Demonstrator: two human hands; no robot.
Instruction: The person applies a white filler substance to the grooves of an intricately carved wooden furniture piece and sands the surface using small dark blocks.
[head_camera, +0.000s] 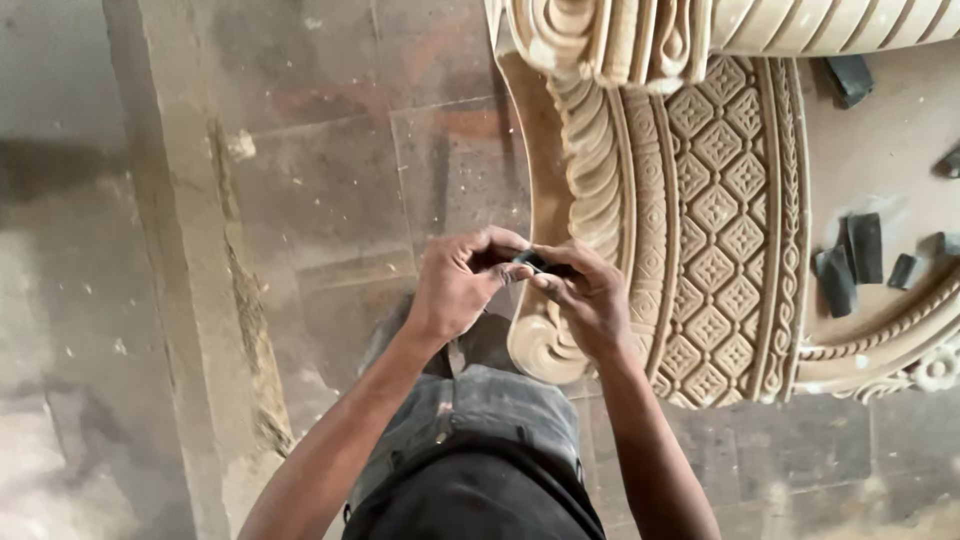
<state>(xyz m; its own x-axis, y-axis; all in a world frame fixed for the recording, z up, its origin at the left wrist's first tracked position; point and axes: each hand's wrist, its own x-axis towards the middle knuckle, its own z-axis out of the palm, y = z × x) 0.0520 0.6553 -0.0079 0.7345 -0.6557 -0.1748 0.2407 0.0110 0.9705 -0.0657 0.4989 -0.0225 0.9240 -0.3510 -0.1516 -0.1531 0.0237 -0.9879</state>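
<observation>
Both hands meet in front of the body, above the floor and close to the edge of a big carved stone piece. The left hand curls its fingers inward, the grip pinching one end of a small dark object. The right hand meets it from the other side, its thumb and fingertips pressed together on the same dark object, so the thing sits between the two hands, just above the scroll at the lower corner of the carving. What the object is cannot be told, since the fingers hide most of it.

The carving is pale sandstone with a band of diamond shapes, a rope border and a row of leaf forms along its curved edge. Several dark flat pieces lie on its smooth inner surface, well apart from the hands. The stone floor is dusty, with a raised ledge running along the left
</observation>
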